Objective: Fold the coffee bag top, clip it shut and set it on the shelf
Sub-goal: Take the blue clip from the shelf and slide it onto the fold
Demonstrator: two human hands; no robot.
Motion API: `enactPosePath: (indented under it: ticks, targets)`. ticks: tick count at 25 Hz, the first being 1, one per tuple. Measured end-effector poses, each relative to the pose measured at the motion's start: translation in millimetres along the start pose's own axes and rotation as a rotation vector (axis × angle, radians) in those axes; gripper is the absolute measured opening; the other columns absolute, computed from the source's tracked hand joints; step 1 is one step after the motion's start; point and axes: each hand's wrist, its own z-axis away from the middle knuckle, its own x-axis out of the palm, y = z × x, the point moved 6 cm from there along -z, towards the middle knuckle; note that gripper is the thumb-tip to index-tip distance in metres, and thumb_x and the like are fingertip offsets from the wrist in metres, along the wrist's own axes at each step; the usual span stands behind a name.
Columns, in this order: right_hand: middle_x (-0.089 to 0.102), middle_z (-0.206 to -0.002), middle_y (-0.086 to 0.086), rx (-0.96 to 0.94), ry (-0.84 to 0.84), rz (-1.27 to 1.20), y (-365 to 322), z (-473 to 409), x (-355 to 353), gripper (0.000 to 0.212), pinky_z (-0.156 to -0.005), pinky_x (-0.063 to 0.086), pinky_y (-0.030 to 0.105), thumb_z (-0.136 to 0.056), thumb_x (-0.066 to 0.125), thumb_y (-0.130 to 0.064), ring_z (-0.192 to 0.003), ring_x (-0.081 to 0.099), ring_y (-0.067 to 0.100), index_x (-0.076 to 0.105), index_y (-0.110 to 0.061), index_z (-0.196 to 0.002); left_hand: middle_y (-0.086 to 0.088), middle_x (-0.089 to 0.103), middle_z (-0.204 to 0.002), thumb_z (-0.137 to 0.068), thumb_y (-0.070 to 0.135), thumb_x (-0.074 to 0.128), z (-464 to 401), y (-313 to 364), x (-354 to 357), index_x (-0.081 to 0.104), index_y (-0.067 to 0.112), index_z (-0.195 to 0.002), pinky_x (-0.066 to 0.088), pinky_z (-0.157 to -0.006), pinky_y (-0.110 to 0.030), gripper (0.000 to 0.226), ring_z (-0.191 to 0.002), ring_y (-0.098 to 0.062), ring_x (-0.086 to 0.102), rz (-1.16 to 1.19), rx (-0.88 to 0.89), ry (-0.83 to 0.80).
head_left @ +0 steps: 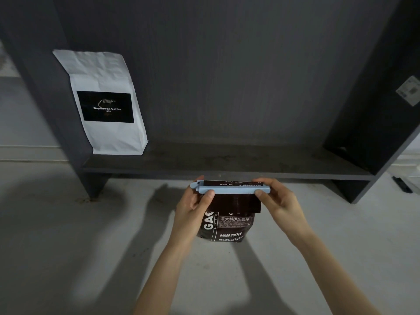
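Note:
A dark brown coffee bag (229,226) with white lettering stands on the pale floor just in front of the shelf. Its top is folded over, and a long light-blue clip (234,190) lies across the fold. My left hand (195,205) pinches the clip's hinged left end, thumb on the front. At the clip's right end, my right hand (278,201) grips it with the thumb on the front. The dark grey shelf board (227,165) runs low across the view, right behind the bag.
A white coffee bag (106,103) with a black label stands at the shelf's left end, against the left side panel (45,98). The right side panel (372,110) bears a paper sticker (409,90). A small dark object (402,184) lies on the floor at far right.

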Motion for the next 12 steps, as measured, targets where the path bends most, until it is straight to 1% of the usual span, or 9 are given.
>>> enactPosePath:
  ticks: [2, 4, 5, 6, 7, 9, 10, 11, 12]
  targets:
    - [0.065, -0.088, -0.005, 0.007, 0.009, -0.013, 1, 1, 0, 0.024, -0.063, 0.049, 0.008, -0.086, 0.052, -0.006, -0.075, 0.061, -0.006, 0.058, -0.029, -0.089, 0.017, 0.071, -0.085, -0.084, 0.012, 0.054, 1, 0, 1, 0.054, 0.02, -0.109, 0.045, -0.064, -0.002, 0.026, -0.082, 0.012, 0.062, 0.008, 0.0, 0.004]
    - [0.064, -0.09, -0.006, 0.013, 0.012, 0.012, 0, 1, 0, 0.023, -0.064, 0.048, 0.007, -0.087, 0.052, -0.008, -0.081, 0.061, -0.001, 0.057, -0.03, -0.09, 0.022, 0.073, -0.079, -0.084, 0.013, 0.054, 1, 1, 1, 0.057, 0.02, -0.102, 0.045, -0.063, -0.002, 0.02, -0.082, 0.01, 0.063, 0.008, 0.004, 0.007]
    - [0.063, -0.094, -0.006, 0.001, 0.008, 0.081, -3, 2, 0, 0.021, -0.067, 0.046, 0.006, -0.087, 0.053, -0.011, -0.087, 0.06, 0.002, 0.057, -0.031, -0.094, 0.023, 0.073, -0.08, -0.084, 0.014, 0.055, 1, 1, 1, 0.058, 0.021, -0.1, 0.045, -0.063, -0.003, 0.018, -0.083, 0.009, 0.064, 0.012, 0.002, 0.003]
    - [0.06, -0.101, -0.008, -0.024, -0.002, 0.186, -9, 2, 0, 0.021, -0.072, 0.044, 0.003, -0.086, 0.053, -0.016, -0.094, 0.056, 0.002, 0.055, -0.032, -0.1, 0.019, 0.073, -0.081, -0.083, 0.014, 0.055, 1, 1, 1, 0.059, 0.022, -0.099, 0.046, -0.063, -0.004, 0.017, -0.084, 0.007, 0.064, 0.017, -0.001, 0.0]
    - [0.054, -0.108, -0.012, -0.07, -0.016, 0.31, -19, 2, 1, 0.026, -0.075, 0.04, -0.001, -0.086, 0.054, -0.022, -0.099, 0.051, -0.003, 0.052, -0.034, -0.109, 0.015, 0.073, -0.083, -0.083, 0.015, 0.056, 1, 1, 0, 0.059, 0.021, -0.098, 0.047, -0.063, -0.005, 0.017, -0.083, 0.005, 0.065, 0.023, -0.002, 0.0]
    - [0.047, -0.115, -0.017, -0.223, -0.04, 0.521, -43, -1, 9, 0.036, -0.08, 0.031, -0.006, -0.085, 0.055, -0.029, -0.101, 0.044, -0.012, 0.048, -0.028, -0.12, 0.011, 0.071, -0.087, -0.083, 0.015, 0.056, 2, 0, 0, 0.059, 0.019, -0.1, 0.047, -0.062, -0.006, 0.018, -0.082, 0.003, 0.066, 0.039, -0.009, 0.002]
    - [0.05, -0.117, -0.014, -0.293, -0.071, 0.592, -53, -4, 18, 0.037, -0.083, 0.029, -0.005, -0.085, 0.055, -0.029, -0.102, 0.045, -0.01, 0.049, -0.024, -0.122, 0.01, 0.07, -0.087, -0.083, 0.015, 0.056, 2, 1, 1, 0.059, 0.018, -0.1, 0.047, -0.061, -0.006, 0.018, -0.081, 0.003, 0.066, 0.044, -0.008, 0.001]
    - [0.055, -0.118, -0.007, -0.338, -0.115, 0.647, -60, -7, 29, 0.037, -0.088, 0.031, 0.0, -0.085, 0.055, -0.027, -0.105, 0.048, -0.002, 0.051, -0.02, -0.121, 0.009, 0.07, -0.086, -0.083, 0.014, 0.055, 2, 1, 2, 0.059, 0.017, -0.1, 0.047, -0.061, -0.006, 0.018, -0.08, 0.004, 0.066, 0.045, -0.002, 0.0]
    - [0.058, -0.119, -0.001, -0.354, -0.165, 0.695, -62, -10, 42, 0.036, -0.094, 0.034, 0.009, -0.085, 0.055, -0.026, -0.109, 0.051, 0.008, 0.052, -0.018, -0.12, 0.008, 0.07, -0.087, -0.084, 0.013, 0.055, 3, 2, 2, 0.059, 0.016, -0.1, 0.047, -0.061, -0.006, 0.018, -0.079, 0.004, 0.065, 0.047, 0.006, -0.001]
